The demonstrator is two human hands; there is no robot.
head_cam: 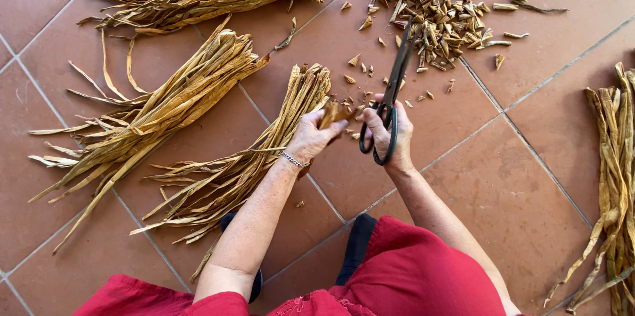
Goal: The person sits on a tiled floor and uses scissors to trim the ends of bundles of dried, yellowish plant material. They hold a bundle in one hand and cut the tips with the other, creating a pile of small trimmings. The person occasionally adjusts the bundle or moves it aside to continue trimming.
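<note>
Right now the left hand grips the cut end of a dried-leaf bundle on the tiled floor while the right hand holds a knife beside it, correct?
Not quite. The head view shows the right hand holding black scissors, not a knife. The rest stands: the left hand grips the cut end of the dried-leaf bundle on the tiled floor.

Bright, even daylight on a sharp downward view

Soft daylight covers the terracotta tile floor (529,177) with no glare or burnt-out patches. Shadows are faint and short, sitting close under the bundles of dried tan leaf strips (165,108) and beneath the forearms. Focus holds from the pile of cut leaf ends (440,15) to the red cloth garment (410,276). Grout lines stay nearly straight toward the edges.
</note>
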